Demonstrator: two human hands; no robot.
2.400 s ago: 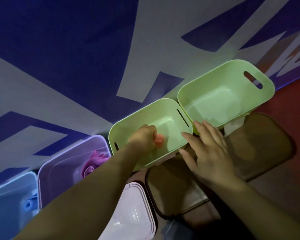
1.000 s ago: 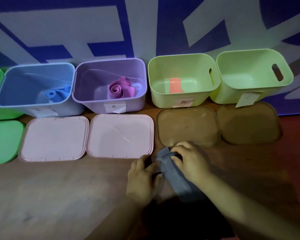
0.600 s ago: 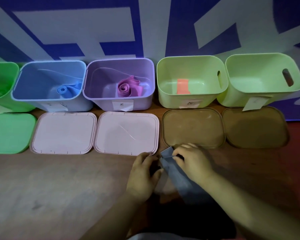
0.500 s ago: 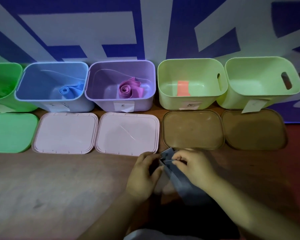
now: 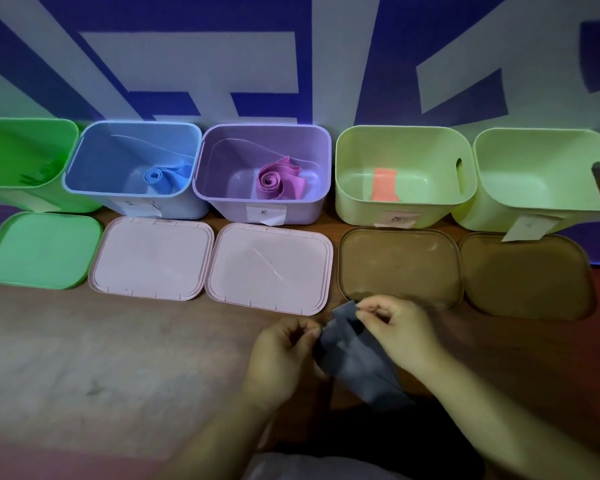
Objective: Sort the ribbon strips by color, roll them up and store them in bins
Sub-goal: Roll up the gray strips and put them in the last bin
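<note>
While your left hand (image 5: pixel 278 358) and right hand (image 5: pixel 399 331) both pinch the limp grey ribbon strip (image 5: pixel 355 360), a slack grip could let its first fold spring open.

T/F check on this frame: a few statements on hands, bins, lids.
1. The left hand and right hand both hold the grey strip. True.
2. The blue bin holds a blue roll. True.
3. The orange strip lies in the blue bin too. False: it lies in a pale-green bin.
4. Every bin has its lid on. False: the lids lie flat in front of the bins.
</note>
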